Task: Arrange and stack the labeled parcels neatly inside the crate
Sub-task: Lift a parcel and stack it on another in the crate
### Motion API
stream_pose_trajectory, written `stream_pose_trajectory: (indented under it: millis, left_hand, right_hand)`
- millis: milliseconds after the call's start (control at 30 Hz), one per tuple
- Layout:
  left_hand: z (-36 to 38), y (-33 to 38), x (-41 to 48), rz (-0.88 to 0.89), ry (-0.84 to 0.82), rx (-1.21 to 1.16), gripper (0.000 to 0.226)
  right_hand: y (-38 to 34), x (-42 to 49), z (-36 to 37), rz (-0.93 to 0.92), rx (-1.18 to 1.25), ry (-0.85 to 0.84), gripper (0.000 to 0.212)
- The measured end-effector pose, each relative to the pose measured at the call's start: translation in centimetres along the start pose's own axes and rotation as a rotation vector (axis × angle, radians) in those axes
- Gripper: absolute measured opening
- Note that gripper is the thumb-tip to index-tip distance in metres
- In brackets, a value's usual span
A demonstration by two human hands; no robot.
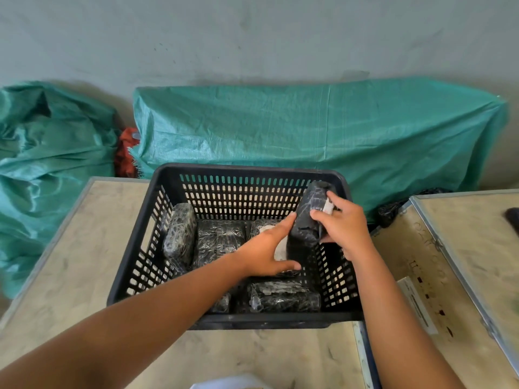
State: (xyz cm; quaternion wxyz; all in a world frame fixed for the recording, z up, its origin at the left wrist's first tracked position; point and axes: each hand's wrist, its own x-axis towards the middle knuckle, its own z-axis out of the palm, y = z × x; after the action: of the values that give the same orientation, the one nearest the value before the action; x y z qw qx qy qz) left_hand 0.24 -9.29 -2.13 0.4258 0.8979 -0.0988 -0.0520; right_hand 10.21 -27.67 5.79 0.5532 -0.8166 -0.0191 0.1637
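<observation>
A black slotted crate (146,234) sits on a pale wooden table. Several black plastic-wrapped parcels lie inside: one stands on edge against the left wall (179,237), one lies flat at the back (220,237), another lies at the front (283,297). My right hand (344,228) grips an upright black parcel (310,214) with a white label at the crate's right side. My left hand (264,252) rests flat against that parcel's left face, fingers spread, above a parcel showing a white label (280,248).
The table (70,270) carries the crate. A second wooden surface (463,248) with a metal edge lies to the right. Green tarpaulin bundles (309,127) line the wall behind. A dark object (512,219) sits at the far right edge.
</observation>
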Motion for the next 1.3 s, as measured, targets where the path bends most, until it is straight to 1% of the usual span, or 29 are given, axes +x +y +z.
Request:
stream_pose_trajectory:
  millis: [67, 100, 200, 300, 333, 400, 467, 533, 567, 600, 633, 700, 733, 800, 867, 933, 1067, 1133, 1200, 1300]
  left_hand:
    - [-0.1, 1.4, -0.1, -0.009, 0.128, -0.078, 0.124]
    - [-0.3, 2.0, -0.1, -0.003, 0.21, -0.09, 0.123]
    - [-1.0, 2.9, 0.0, 0.113, 0.433, -0.069, 0.109]
    - [-2.0, 3.3, -0.4, 0.274, 0.522, 0.037, 0.102]
    - [-2.3, 3.3, -0.5, 0.29, 0.531, 0.052, 0.099]
    - [-2.8, 3.4, -1.0, 0.248, 0.547, 0.058, 0.09]
    - [-3.3, 3.4, -1.3, 0.194, 0.578, 0.014, 0.075]
    - [-3.8, 3.3, -1.5, 0.163, 0.613, -0.139, 0.051]
    - [-4.1, 3.4, -1.5, 0.126, 0.623, -0.25, 0.043]
    - [-4.4, 3.4, -1.4, 0.08, 0.626, -0.35, 0.043]
    - [-4.7, 3.3, -1.3, 0.033, 0.624, -0.424, 0.047]
    - [-5.0, 2.6, -1.2, -0.035, 0.601, -0.499, 0.052]
    - [-5.0, 2.1, -1.1, -0.061, 0.575, -0.519, 0.053]
    - [-4.6, 0.9, -0.6, -0.123, 0.498, -0.531, 0.051]
    - [-3.9, -0.5, 0.0, -0.22, 0.416, -0.512, 0.049]
    - [-3.0, -1.8, 0.4, -0.305, 0.347, -0.463, 0.051]
    - [-1.8, -3.4, 1.2, -0.385, 0.256, -0.376, 0.054]
    - [-1.4, -4.0, 1.6, -0.446, 0.221, -0.296, 0.056]
    - [-0.9, -4.6, 1.9, -0.517, 0.175, -0.177, 0.059]
    - [0.3, -5.4, 1.5, -0.537, 0.108, -0.091, 0.07]
  right_hand:
    - [-1.5, -0.3, 0.0, 0.003, 0.145, 0.001, 0.078]
    - [-2.1, -0.4, 0.0, -0.003, 0.196, -0.007, 0.077]
    - [-3.5, -1.0, 0.3, 0.005, 0.32, -0.026, 0.071]
    - [-4.4, -1.5, -0.1, 0.01, 0.387, -0.067, 0.064]
    - [-4.4, -1.8, -0.2, -0.003, 0.396, -0.092, 0.061]
    - [-4.1, -2.3, -0.3, -0.074, 0.364, -0.113, 0.053]
    - [-3.2, -2.6, -0.1, -0.175, 0.275, -0.078, 0.041]
    - [-1.4, -2.4, 0.2, -0.291, 0.083, -0.005, 0.038]
    - [-0.5, -2.1, 0.3, -0.328, -0.03, 0.009, 0.043]
    - [0.3, -1.9, 0.3, -0.34, -0.108, -0.025, 0.052]
    - [1.1, -1.7, 0.4, -0.327, -0.127, -0.11, 0.064]
    - [2.3, -1.3, 0.6, -0.264, -0.073, -0.326, 0.092]
    - [2.8, -1.0, 0.8, -0.238, -0.071, -0.396, 0.105]
    - [3.7, -0.2, 1.1, -0.217, -0.17, -0.445, 0.122]
    - [4.5, 0.8, 1.6, -0.186, -0.276, -0.456, 0.124]
    - [5.4, 1.8, 2.4, -0.154, -0.349, -0.475, 0.123]
    - [6.5, 3.6, 4.0, -0.077, -0.458, -0.499, 0.127]
    - [7.2, 4.3, 4.8, -0.052, -0.53, -0.501, 0.127]
    - [8.2, 4.8, 5.6, -0.031, -0.614, -0.468, 0.121]
    - [9.5, 5.0, 6.5, -0.017, -0.634, -0.42, 0.106]
